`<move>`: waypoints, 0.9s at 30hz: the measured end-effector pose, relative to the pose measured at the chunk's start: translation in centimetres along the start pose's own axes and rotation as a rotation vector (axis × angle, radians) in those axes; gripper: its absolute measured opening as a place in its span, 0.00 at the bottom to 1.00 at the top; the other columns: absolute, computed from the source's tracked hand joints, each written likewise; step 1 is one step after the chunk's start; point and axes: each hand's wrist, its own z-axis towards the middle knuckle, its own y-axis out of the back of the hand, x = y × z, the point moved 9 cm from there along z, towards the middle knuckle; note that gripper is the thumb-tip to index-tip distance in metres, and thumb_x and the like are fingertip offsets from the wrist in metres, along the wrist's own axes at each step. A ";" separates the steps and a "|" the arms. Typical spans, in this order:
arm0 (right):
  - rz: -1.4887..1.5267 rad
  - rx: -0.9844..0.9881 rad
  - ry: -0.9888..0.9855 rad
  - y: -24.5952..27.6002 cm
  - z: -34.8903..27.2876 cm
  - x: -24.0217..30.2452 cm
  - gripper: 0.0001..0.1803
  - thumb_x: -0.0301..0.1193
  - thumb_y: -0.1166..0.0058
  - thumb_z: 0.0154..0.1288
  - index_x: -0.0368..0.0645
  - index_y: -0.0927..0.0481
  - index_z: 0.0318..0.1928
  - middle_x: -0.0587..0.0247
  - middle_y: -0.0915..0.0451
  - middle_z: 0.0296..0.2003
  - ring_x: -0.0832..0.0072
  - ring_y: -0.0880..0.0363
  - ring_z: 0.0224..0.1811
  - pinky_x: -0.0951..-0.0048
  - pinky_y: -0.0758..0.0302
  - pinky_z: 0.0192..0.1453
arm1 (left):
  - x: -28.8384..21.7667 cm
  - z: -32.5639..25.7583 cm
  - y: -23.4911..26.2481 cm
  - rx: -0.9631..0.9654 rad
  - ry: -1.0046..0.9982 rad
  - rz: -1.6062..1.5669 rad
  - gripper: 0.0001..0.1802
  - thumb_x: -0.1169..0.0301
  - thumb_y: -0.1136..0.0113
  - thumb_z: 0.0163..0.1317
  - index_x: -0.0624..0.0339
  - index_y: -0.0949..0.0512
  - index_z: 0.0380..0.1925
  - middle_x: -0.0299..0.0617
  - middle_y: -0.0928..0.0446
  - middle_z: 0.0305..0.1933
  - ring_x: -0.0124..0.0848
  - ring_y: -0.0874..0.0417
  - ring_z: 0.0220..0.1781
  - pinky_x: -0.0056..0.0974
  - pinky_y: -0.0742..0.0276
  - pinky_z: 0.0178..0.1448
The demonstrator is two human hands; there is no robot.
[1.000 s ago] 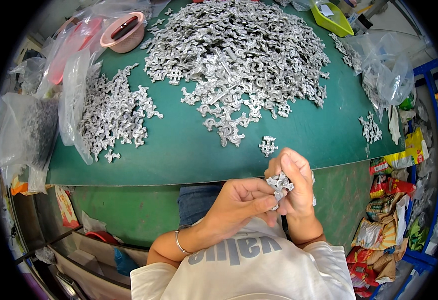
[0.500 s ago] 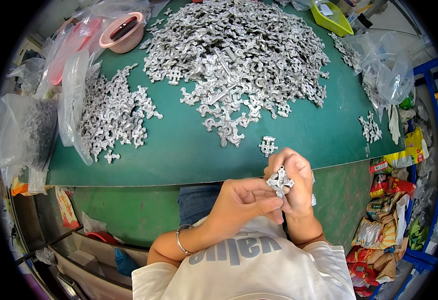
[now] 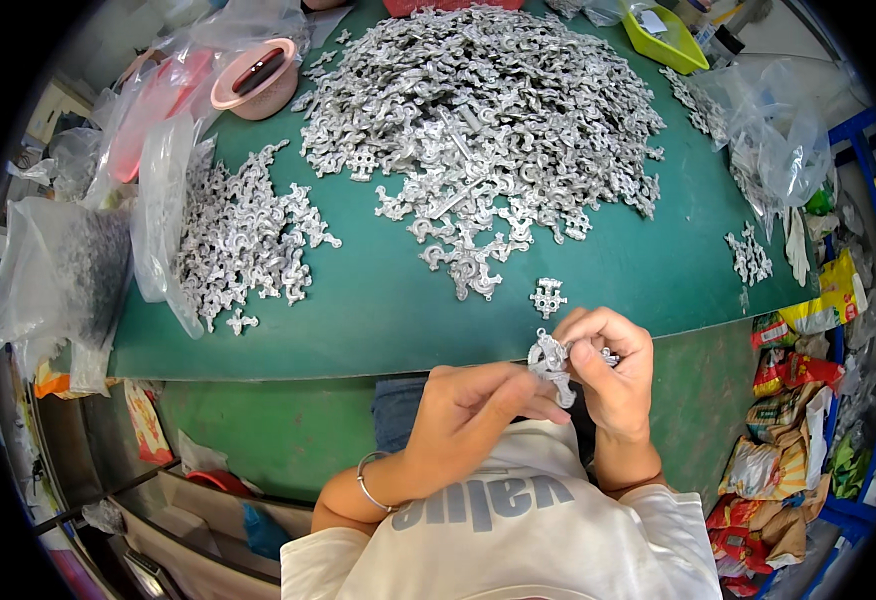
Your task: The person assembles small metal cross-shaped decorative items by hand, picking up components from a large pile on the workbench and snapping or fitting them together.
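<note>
Just past the table's front edge, a silver cross-shaped metal pendant (image 3: 549,364) with a small ring at its top is tilted between my two hands. My left hand (image 3: 473,405), with a bangle at the wrist, pinches its lower left side between thumb and fingers. Closed beside it, my right hand (image 3: 613,375) has its fingertips at the pendant's right edge. A second small metal piece (image 3: 610,356) shows among the curled right fingers; its shape is mostly hidden. On the green table (image 3: 378,320), a single metal cross piece (image 3: 548,298) lies just beyond my hands.
A large heap of silver metal pieces (image 3: 488,110) covers the table's middle. A smaller heap (image 3: 243,230) lies left, beside clear plastic bags (image 3: 63,265). There is a pink bowl (image 3: 258,85) at far left, a yellow-green basket (image 3: 666,38) at far right, and a few loose pieces (image 3: 748,255) right.
The pendant has turned from facing up to a steeper tilt. My right hand has shifted slightly right and opened up, revealing another metal piece in its fingers. The whole view has shifted a little.
</note>
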 end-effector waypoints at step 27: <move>0.035 0.007 -0.011 -0.6 -0.2 0.1 0.11 0.30 0.55 0.64 0.36 0.30 0.27 0.59 0.24 0.27 0.83 0.31 0.26 0.82 0.35 0.30 | 0.7 -0.1 -2.1 0.137 0.037 -0.143 0.13 0.75 0.55 0.62 0.75 0.23 0.34 0.49 0.22 0.28 0.35 0.19 0.29 0.33 0.25 0.35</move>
